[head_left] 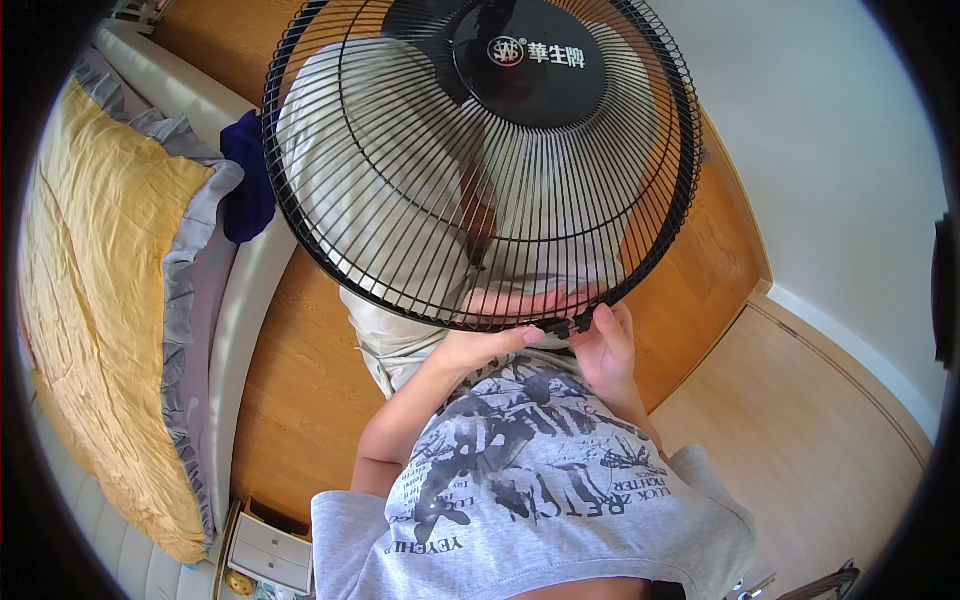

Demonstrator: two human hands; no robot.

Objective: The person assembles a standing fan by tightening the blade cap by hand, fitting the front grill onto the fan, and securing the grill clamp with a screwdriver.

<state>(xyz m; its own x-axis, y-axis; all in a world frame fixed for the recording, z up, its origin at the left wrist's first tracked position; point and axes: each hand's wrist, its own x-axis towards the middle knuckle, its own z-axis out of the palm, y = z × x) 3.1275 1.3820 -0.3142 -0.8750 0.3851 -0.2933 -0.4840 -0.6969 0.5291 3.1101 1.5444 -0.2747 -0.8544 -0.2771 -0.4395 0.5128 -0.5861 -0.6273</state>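
1. Thumb and fingers of the left hand (495,338) are closed on the near rim of the black fan guard (530,170), the thumb outside and the fingers seen through the wires.
2. On that same near rim, the right hand (607,345) is partly curled, its tips at a small black clip (570,327); whether they pinch it, I cannot tell.
3. Far from both hands, the fan guard's black hub (530,85) bears a round white emblem and white characters.
4. Nearer the body than the guard, a grey T-shirt (560,440) carries dark figures and lettering.
5. Pale trousers (375,335) lie below the guard, partly visible through it.
6. Left of the guard are a dark blue cloth (248,180), just beside it, and yellow bedding (120,300), farther off.
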